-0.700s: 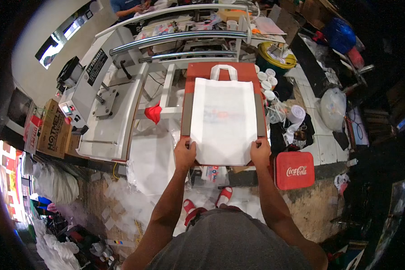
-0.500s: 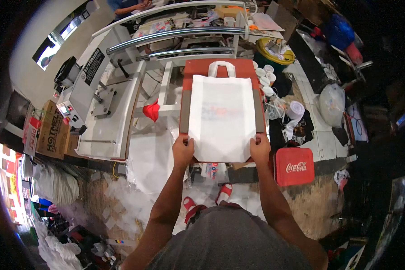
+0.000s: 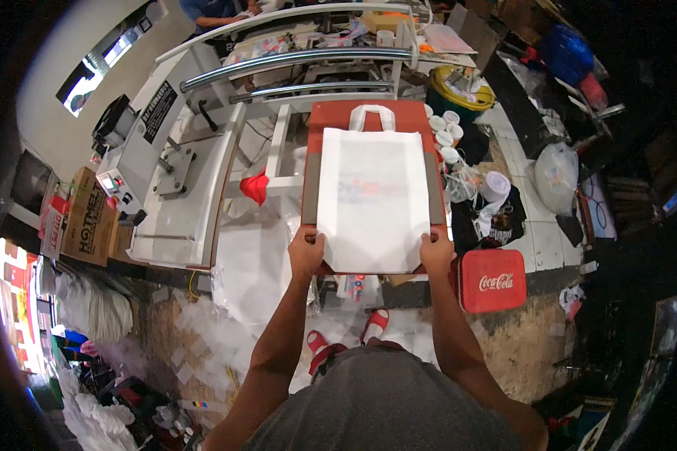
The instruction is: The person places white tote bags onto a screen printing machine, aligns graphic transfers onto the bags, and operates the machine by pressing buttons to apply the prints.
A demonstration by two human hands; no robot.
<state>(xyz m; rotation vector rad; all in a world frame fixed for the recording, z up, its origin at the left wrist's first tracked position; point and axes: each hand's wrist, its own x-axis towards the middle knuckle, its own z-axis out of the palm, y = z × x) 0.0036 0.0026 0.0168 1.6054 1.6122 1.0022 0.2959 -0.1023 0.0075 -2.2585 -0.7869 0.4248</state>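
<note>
A white cloth bag (image 3: 374, 203) lies flat on a red-brown press platen (image 3: 331, 114), its looped handle (image 3: 371, 118) toward the far end. Faint colours of a print show through the fabric. At the bag's near left corner my left hand (image 3: 307, 252) is closed, pinching the edge between thumb and fingers. My right hand (image 3: 436, 251) pinches the near right corner in the same way. Both hands rest at the platen's near end.
Left of the platen stands a white heat press machine (image 3: 139, 150) with metal rails (image 3: 293, 59). A red case (image 3: 493, 281) sits at the right, near white cups (image 3: 444, 137) and a yellow-rimmed bin (image 3: 462, 86). Another person (image 3: 218, 13) works at the far table.
The bag stays on the platen with both my hands at its near corners. The whole view has shifted very slightly; the hands have hardly moved.
</note>
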